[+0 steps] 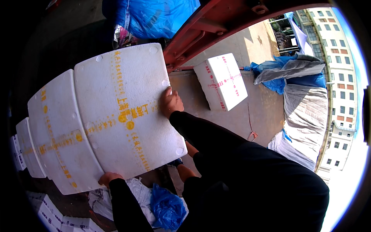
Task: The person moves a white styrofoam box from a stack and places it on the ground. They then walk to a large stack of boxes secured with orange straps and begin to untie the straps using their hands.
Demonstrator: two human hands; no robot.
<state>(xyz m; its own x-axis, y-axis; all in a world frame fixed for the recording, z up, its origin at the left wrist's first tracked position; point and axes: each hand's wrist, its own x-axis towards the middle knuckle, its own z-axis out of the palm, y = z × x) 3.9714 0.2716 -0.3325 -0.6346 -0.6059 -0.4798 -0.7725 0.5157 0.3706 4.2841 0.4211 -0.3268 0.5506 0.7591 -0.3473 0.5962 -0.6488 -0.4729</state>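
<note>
A large white foam box (129,77) with yellow print fills the middle left, right in front of me. My right hand (171,103) is closed on its right edge, fingers bent against the side. At the box's lower corner, by the seam with the neighbouring box, my left hand (109,178) grips the edge; its fingertips are partly hidden. Against the held box's left side lies a second yellow-printed foam box (58,127), and beyond that a smaller-looking one (28,149). Whether these move with the held box, I cannot tell.
A white foam box with red print (228,87) stands on the metal floor (266,116) to the right. A red metal frame (216,23) crosses above. Blue plastic (158,15) lies at the top, a blue bag (167,207) and white cartons (44,208) below, quilted covers (305,112) far right.
</note>
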